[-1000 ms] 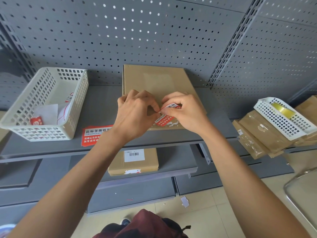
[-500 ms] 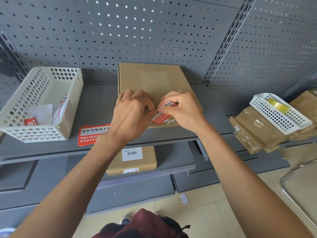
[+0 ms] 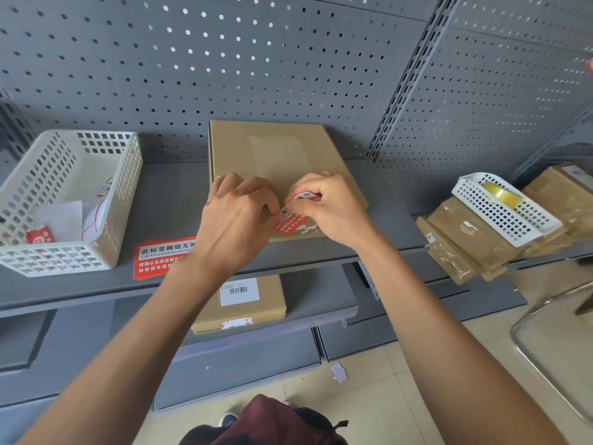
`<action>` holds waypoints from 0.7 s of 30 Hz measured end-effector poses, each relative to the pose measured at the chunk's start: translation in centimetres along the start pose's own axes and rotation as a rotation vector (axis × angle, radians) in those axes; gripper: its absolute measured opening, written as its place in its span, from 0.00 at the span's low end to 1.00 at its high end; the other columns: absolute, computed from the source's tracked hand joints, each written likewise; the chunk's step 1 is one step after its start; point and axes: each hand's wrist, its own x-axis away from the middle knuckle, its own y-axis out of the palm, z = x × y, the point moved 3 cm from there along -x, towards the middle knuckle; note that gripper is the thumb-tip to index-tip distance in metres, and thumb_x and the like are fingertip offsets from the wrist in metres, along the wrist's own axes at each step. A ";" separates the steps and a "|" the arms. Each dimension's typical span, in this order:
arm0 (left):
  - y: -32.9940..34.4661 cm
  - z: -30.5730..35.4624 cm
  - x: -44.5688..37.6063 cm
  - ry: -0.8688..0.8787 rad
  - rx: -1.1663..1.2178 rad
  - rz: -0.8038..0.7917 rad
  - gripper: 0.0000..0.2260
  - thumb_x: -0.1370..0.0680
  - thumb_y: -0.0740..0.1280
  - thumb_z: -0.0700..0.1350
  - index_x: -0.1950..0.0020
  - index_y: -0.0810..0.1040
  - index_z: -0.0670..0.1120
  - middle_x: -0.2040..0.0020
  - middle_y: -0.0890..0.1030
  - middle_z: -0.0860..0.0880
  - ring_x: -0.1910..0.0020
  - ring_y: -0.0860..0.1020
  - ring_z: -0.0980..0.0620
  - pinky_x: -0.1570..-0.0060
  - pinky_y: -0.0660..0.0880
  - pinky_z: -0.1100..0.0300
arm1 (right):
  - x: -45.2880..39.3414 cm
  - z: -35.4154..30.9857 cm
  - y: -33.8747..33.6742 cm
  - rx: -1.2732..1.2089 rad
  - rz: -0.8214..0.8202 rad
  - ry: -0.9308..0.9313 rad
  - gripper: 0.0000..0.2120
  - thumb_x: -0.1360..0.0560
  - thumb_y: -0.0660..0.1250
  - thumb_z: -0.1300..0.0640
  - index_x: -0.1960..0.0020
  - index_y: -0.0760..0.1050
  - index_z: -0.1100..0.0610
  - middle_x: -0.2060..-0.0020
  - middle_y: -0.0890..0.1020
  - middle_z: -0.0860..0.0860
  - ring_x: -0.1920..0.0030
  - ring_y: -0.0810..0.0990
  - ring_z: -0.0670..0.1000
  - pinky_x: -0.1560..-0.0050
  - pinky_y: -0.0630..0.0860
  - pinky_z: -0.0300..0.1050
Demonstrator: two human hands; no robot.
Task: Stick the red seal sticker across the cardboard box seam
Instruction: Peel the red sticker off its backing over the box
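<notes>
Both hands, left hand (image 3: 237, 216) & right hand (image 3: 333, 207), pinch the red seal sticker (image 3: 296, 216) over the cardboard box (image 3: 272, 152) at the shelf's (image 3: 167, 203) front edge; curled film may self-stick or tear, prob landing crooked.

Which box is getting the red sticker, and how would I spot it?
Find the grey shelf under the holey wall. The cardboard box lies flat in its middle, between two white baskets, with both hands at its near edge. Only this box has the red seal sticker pinched over it; the others sit lower or off right.
</notes>
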 end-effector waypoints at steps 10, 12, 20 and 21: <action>-0.3 -0.1 1.2 0.035 -0.054 0.150 0.03 0.29 0.76 0.42 0.62 0.85 0.47 0.50 0.87 0.52 0.58 0.79 0.43 0.57 0.67 0.59 | 0.0 0.2 0.0 -0.047 0.013 0.033 0.03 0.29 0.76 0.63 0.58 0.86 0.57 0.58 0.83 0.45 0.54 0.82 0.47 0.48 0.78 0.47; 0.0 -0.1 1.3 0.035 -0.053 0.170 0.04 0.28 0.75 0.41 0.63 0.85 0.47 0.49 0.87 0.51 0.58 0.79 0.43 0.55 0.70 0.58 | 0.0 0.3 0.0 -0.062 0.005 0.044 0.03 0.29 0.76 0.63 0.58 0.86 0.57 0.58 0.83 0.46 0.56 0.82 0.47 0.48 0.78 0.47; 0.8 -0.3 1.6 -0.006 -0.005 0.181 0.04 0.27 0.73 0.41 0.61 0.85 0.47 0.46 0.87 0.49 0.53 0.83 0.43 0.35 0.72 0.41 | 0.0 0.4 0.4 -0.066 0.038 0.064 0.09 0.29 0.76 0.62 0.62 0.83 0.48 0.58 0.84 0.48 0.56 0.83 0.50 0.49 0.80 0.54; 0.8 -0.3 1.6 -0.017 0.002 0.173 0.04 0.27 0.73 0.41 0.61 0.85 0.47 0.46 0.87 0.49 0.53 0.83 0.43 0.34 0.71 0.40 | 0.0 0.4 0.4 -0.064 0.038 0.067 0.10 0.29 0.76 0.62 0.63 0.83 0.47 0.58 0.84 0.49 0.56 0.84 0.50 0.49 0.80 0.54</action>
